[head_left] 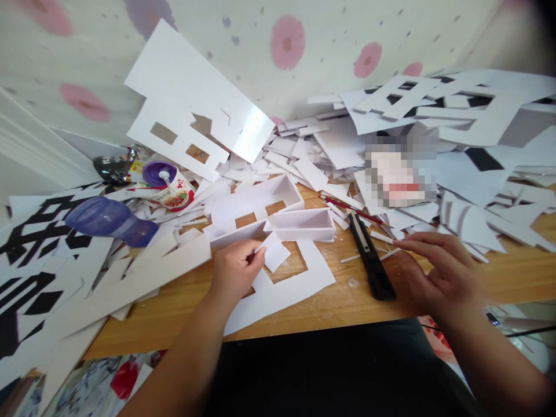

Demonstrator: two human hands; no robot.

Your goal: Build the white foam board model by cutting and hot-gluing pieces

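Observation:
My left hand (238, 267) is closed, pinching a small square white board piece (277, 252) between thumb and fingers. Directly behind it stands an open, box-like white model (282, 200) with cut-out windows and a shallow compartment (299, 223) at its front. Under the held piece lies a flat white board (319, 272) with a square opening. On the right, my right hand (438, 275) has thumb and index fingertips close together at the end of a thin white strip (390, 254). A black utility knife (369, 255) lies just left of that hand.
Behind are heaped white offcuts (299, 153), a red pencil (354, 209) and a pixelated object (397, 176). A large cut board (191, 87) leans on the wall. At left lie a purple bottle (110, 220), a paper cup (179, 194) and black-patterned sheets (39, 249).

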